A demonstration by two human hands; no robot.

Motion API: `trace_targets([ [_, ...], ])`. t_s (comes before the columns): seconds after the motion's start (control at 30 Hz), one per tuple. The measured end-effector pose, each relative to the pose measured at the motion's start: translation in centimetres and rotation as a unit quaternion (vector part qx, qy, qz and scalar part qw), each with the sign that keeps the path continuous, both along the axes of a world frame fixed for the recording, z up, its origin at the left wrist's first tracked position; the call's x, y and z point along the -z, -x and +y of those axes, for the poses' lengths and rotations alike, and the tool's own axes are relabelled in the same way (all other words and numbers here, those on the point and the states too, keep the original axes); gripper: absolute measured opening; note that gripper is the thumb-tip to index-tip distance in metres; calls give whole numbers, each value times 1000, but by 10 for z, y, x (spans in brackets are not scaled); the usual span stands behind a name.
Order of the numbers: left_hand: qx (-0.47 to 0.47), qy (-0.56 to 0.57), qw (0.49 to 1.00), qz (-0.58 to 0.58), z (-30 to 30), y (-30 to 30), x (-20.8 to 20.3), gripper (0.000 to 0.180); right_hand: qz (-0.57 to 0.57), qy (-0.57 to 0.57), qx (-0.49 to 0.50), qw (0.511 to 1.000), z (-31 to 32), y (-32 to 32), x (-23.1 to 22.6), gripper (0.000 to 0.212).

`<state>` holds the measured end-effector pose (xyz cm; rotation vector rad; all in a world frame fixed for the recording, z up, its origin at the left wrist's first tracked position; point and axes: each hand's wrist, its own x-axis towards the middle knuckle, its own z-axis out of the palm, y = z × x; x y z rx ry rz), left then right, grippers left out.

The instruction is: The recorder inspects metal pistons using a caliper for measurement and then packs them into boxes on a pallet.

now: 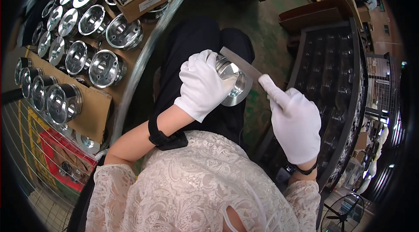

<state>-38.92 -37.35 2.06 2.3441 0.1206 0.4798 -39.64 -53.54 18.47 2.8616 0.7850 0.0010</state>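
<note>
My left hand point(204, 84), in a white glove, is wrapped round a shiny metal piston point(239, 87) above my lap. Grooves run round the piston's side, and its round end is turned toward the right. In my right hand point(295, 123), also gloved in white, is a flat grey file point(242, 65), with the index finger stretched along it. The file's blade lies across the upper edge of the piston and seems to touch it. Its handle is hidden inside my right hand.
Several similar pistons point(106, 68) stand in rows on a cardboard-covered table at the left. An open cardboard box point(146, 3) of tools sits among them. To the right is a black tray point(327, 70) with rows of hollows. A fan point(342, 214) stands at the lower right.
</note>
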Motion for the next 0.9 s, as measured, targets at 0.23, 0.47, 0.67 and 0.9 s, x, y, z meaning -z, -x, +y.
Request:
trace_targets([
  [0.23,26,5,999,23,0,-4,-1,56,5,-8,13,1000,-9,9,8,42],
  [0.47,21,-27,999,23,0,0,1,62,16,-55,14,998,-2,-8,10,40],
  [0.67,22,-2,999,49,0,-4,-2,49,8,23,-16,1000,-19,8,6,45],
  [0.9,18,-1,1000,15,1,-10,-2,39,-16,-95,-5,995,-16,-12,37,43],
])
